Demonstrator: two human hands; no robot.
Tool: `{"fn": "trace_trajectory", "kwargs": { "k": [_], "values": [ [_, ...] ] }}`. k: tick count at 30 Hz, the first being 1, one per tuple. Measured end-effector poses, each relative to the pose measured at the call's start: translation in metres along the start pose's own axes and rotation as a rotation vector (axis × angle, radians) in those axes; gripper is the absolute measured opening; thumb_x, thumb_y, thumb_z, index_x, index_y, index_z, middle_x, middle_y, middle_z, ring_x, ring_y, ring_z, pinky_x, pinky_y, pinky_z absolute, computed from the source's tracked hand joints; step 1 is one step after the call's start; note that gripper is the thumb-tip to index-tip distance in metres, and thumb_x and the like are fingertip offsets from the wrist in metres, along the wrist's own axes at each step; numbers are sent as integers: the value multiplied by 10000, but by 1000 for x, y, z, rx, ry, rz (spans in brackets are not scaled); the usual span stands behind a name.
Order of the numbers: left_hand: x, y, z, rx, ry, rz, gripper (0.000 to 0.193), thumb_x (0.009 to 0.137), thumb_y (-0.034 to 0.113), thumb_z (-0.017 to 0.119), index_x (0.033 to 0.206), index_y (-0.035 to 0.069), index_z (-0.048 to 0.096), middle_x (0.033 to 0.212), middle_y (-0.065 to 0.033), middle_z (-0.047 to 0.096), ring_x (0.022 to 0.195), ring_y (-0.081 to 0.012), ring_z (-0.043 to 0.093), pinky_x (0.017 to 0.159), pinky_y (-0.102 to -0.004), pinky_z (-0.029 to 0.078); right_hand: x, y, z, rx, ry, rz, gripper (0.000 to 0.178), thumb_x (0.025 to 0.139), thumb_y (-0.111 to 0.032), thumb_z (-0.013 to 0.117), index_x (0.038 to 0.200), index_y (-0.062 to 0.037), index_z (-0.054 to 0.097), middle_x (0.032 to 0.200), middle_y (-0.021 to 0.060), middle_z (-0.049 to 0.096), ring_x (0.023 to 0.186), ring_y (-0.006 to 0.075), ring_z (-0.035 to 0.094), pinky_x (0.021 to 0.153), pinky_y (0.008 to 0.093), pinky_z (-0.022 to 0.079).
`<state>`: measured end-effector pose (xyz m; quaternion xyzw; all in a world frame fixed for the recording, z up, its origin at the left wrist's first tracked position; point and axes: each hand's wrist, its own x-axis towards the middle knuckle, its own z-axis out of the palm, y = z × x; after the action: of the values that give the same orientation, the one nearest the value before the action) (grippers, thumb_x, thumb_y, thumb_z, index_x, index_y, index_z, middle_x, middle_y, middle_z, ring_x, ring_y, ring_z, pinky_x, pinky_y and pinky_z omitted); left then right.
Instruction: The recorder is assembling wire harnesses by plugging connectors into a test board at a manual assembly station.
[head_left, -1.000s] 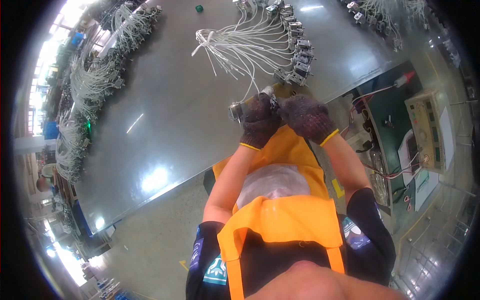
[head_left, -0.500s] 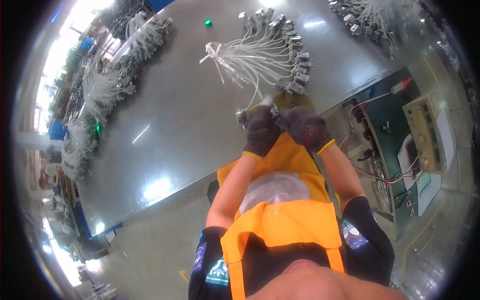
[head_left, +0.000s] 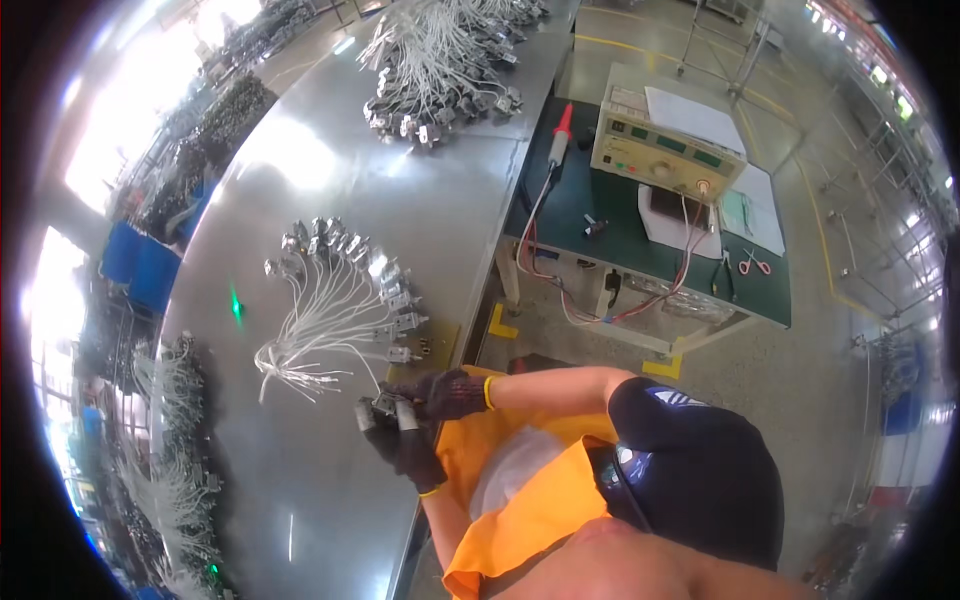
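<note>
Both gloved hands are together at the table's near edge, beside a bundle of white wires (head_left: 300, 345) that fans out to several small metal parts. Between my left hand (head_left: 402, 440) and my right hand (head_left: 450, 393) is one such small metal part (head_left: 384, 403), its white wire running back to the bundle. The left fingers are closed on it from the near side. My right fingers also close in at the part, though their tips are partly hidden. The dark gloves have yellow cuffs, with pale fingertips showing on the left one.
Far along the metal table (head_left: 300, 200) lies a large heap of wired parts (head_left: 440, 65). A green-topped bench (head_left: 620, 235) at right carries a beige tester (head_left: 665, 150), a red-tipped probe (head_left: 560, 135), scissors (head_left: 754, 262) and pliers (head_left: 724, 275). More bundles (head_left: 170, 480) lie at left.
The view has swung to the right, bringing the bench and tester fully in. My hands stay together at the small metal part, and its white wire now runs straighter to the bundle.
</note>
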<state>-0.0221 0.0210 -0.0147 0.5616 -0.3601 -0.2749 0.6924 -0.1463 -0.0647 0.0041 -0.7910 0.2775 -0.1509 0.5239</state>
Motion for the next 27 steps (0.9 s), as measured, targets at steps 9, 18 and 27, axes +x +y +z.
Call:
{"fn": "trace_trajectory", "kwargs": {
  "k": [9, 18, 27],
  "values": [
    [7, 43, 18, -250, -271, -131, 590, 950, 103, 584, 1471, 3, 325, 1338, -145, 509, 1153, -235, 532, 989, -341, 428, -17, -9, -23, 357, -45, 154, 542, 911, -279, 557, 1440, -250, 440, 994, 59, 691, 614, 142, 632, 485, 266, 531],
    [6, 20, 2, 15, -169, -77, 583, 971, 179, 576, 1457, -35, 336, 1225, -71, 578, 1048, -168, 554, 946, -296, 436, -3, -10, -82, 156, -46, 188, 508, 808, -276, 666, 1302, -180, 597, 1031, 37, 694, 692, 109, 628, 556, 264, 528],
    [28, -37, 19, 510, -108, 167, 423, 844, 279, 709, 1149, 19, 575, 988, -170, 607, 914, -336, 592, 795, -404, 485, -8, -50, -99, -46, -210, 202, 375, 940, -347, 517, 1227, -132, 625, 1148, 139, 672, 912, 292, 680, 799, 401, 531]
  ]
}}
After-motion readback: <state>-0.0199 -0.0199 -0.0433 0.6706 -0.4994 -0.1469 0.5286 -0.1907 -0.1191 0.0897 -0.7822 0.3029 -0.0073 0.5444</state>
